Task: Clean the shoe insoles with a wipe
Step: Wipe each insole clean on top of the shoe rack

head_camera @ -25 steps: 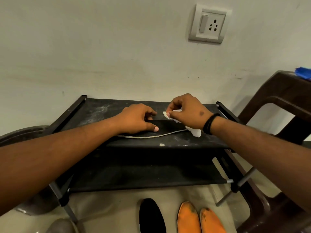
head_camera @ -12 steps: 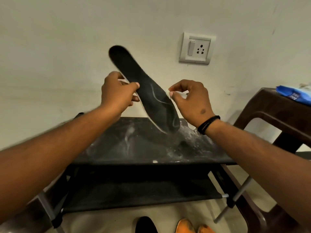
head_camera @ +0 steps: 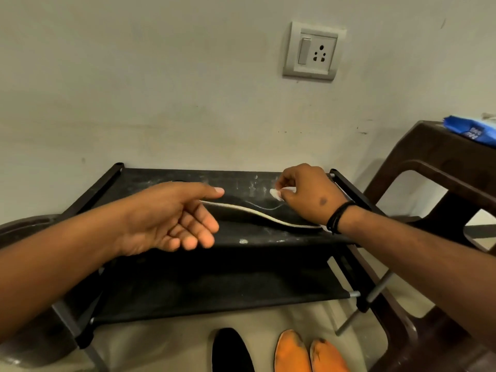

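1. Black insole (head_camera: 268,214): laid flat along the top shelf of a shoe rack (head_camera: 150,178), pale edge turned toward the viewer, lengthwise left to right. Its left end is hidden behind the left hand; its right end lies under the right wrist.
2. Wipe (head_camera: 276,193): small, white and crumpled, pinched between the thumb and fingertips of the right hand (head_camera: 308,194). It is held just above the right half of the insole; contact with the insole cannot be told.
3. Right hand: grip clenched on the wipe, fingers curled, knuckles up. A black band (head_camera: 338,217) is worn at the wrist.
4. Left hand (head_camera: 171,218): grip released, palm turned up and inward, fingers loosely spread, nothing held. It is seen in front of the left part of the insole, and touch with it cannot be told.
5. Shoe rack: black, two fabric shelves on a metal frame, set against a pale wall. White dusty marks are seen on the top shelf.
6. Floor items below the rack: a second black insole (head_camera: 230,350) and two orange insoles (head_camera: 308,353), side by side, cut off by the lower edge.
7. Brown plastic chair (head_camera: 442,162): placed to the right of the rack; a blue wipes packet (head_camera: 472,128) is rested on it.
8. Switch and socket plate (head_camera: 312,51): mounted on the wall above the rack.
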`<state>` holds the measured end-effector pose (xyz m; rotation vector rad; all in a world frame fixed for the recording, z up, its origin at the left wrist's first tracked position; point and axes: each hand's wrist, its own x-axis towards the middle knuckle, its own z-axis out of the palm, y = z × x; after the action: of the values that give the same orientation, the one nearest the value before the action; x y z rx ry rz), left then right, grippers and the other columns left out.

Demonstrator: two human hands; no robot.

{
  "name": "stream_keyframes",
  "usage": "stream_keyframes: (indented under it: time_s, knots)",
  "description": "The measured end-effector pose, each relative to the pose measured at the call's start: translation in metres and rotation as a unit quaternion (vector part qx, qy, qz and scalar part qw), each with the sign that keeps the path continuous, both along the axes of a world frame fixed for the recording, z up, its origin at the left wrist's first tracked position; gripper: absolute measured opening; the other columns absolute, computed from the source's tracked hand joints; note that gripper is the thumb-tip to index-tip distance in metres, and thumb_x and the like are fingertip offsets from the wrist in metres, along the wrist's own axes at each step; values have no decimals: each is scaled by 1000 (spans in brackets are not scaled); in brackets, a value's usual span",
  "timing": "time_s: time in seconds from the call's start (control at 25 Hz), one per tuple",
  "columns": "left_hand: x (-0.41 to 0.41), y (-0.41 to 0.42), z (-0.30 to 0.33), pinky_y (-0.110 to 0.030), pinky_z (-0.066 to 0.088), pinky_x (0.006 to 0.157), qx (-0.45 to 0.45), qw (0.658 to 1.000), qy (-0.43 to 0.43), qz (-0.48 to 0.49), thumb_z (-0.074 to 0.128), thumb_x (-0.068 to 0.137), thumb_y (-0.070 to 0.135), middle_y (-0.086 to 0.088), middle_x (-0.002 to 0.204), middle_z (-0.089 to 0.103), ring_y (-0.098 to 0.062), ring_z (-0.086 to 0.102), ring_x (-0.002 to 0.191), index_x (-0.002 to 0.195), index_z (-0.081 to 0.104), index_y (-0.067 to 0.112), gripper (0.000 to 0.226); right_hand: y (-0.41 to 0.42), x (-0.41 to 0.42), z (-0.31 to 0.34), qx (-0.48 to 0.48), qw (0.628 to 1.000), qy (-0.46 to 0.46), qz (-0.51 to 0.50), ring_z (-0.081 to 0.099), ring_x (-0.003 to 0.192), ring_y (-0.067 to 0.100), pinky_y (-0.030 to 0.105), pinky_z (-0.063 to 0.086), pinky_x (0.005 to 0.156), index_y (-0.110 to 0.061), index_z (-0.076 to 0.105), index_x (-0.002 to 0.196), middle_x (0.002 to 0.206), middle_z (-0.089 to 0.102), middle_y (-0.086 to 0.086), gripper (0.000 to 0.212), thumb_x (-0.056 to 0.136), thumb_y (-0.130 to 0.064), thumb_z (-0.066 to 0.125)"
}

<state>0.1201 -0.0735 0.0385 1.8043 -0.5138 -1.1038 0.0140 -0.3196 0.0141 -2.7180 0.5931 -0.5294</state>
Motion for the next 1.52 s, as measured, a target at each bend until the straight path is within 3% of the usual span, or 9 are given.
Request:
stream_keyframes:
  time_s: [0.2,0.28,0.36,0.52,0.72,0.88,1.12,1.24,1.52]
  knots:
    - [-7,6,-2,-23,44,44,-134,961,-240,-19,78,78,34,-8,55,61,-15,54,43,69,73,10,26,-2,6,-7,4,999,27,23,63,85,12,27,48,74,-19,72,84,86,67,-6,10,86,-28,68]
    - [6,-5,-10,-25,53,72,-130,914,-382,-37,83,76,30,5,84,74,-7,67,75,91,77,23,18,5,11,-10,-2,999,39,37,64,90,14,30,51,78,-19,73,86,93,69,-4,10,87,-26,66]
    - [21,-17,-22,-22,44,93,-25,880,-456,-128,82,76,37,19,123,64,1,57,113,126,63,36,54,13,17,-13,-7,997,46,54,65,95,15,36,54,84,-20,72,88,98,71,-3,10,87,-26,64]
    - [40,-37,-40,-23,42,102,40,863,-471,-177,78,81,42,8,140,57,-8,54,125,145,47,29,73,19,28,-14,-22,997,44,59,65,97,16,40,55,86,-21,72,94,103,71,-2,15,89,-33,64]
    - [43,-69,-48,-43,51,96,62,855,-504,-99,80,59,69,7,121,64,-15,60,111,132,57,29,86,12,32,-9,-35,999,10,3,63,95,18,34,54,78,-20,72,95,101,69,0,13,90,-25,61]
    - [42,-87,-64,-43,52,90,59,829,-548,-94,56,55,87,3,112,60,-19,57,107,121,66,32,86,1,35,-14,-43,998,43,-30,65,93,21,31,51,74,-18,72,96,100,71,4,17,91,-31,62]
    - [43,-80,-68,-39,54,85,11,848,-522,-94,58,53,82,6,107,64,-12,59,100,117,70,30,84,22,40,-14,-116,983,112,89,63,93,20,29,47,70,-23,70,98,101,68,-1,14,92,-27,59]
    - [44,-80,-67,-38,55,92,-30,875,-478,-68,75,71,56,4,112,71,-11,65,102,118,73,21,59,9,55,-18,-159,978,135,14,64,90,28,36,54,73,-18,69,97,101,69,6,14,91,-25,59]
    - [42,-81,-72,-36,55,89,-44,874,-481,-59,86,65,45,12,104,69,-6,64,97,121,67,27,62,20,64,-15,13,983,131,128,65,80,16,25,50,67,-14,72,84,85,70,2,7,85,-19,68]
